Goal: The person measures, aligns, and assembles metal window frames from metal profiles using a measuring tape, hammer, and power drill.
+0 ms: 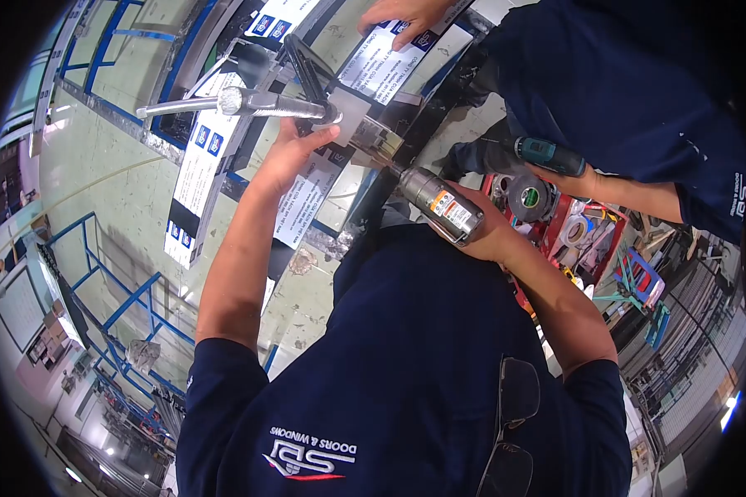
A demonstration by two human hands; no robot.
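Observation:
My right hand is wrapped round a power drill with an orange-and-white label. The drill's front end points up and left, at the end of an aluminium profile. My left hand is at a metal clamp, its thumb lying along the clamp's near end. The other fingers of that hand are hidden beneath, so I cannot see fully what they grip. Printed white film covers the frame pieces around this spot.
A co-worker's hand rests on a film-covered profile; their other hand holds a teal drill. A red toolbox with tape rolls stands at right. Blue metal racks are at left. Sunglasses hang on my shirt.

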